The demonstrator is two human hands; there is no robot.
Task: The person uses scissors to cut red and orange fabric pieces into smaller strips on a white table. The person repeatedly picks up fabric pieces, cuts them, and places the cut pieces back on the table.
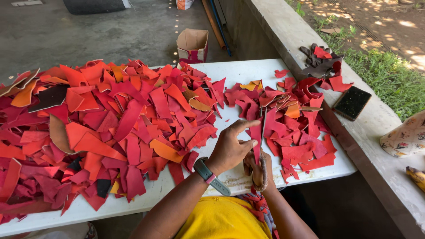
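Observation:
My left hand (230, 149), with a grey watch on its wrist, pinches a narrow red leather strip (256, 135) between thumb and fingers. Just below and to its right, my right hand (256, 171) grips the cord-wrapped handles of a pair of scissors (264, 126). The blades point up along the strip's edge. My left hand hides most of my right hand. Both hands hover over the front edge of a white table (241, 73), between a big heap of red and orange leather scraps (110, 128) and a smaller heap (296, 132).
A concrete ledge (380, 146) runs along the right. It carries a dark phone (352, 102), dark and red scraps (321, 64) and a floral cloth (407, 137). An open cardboard box (192, 44) stands on the floor beyond the table. Grass lies past the ledge.

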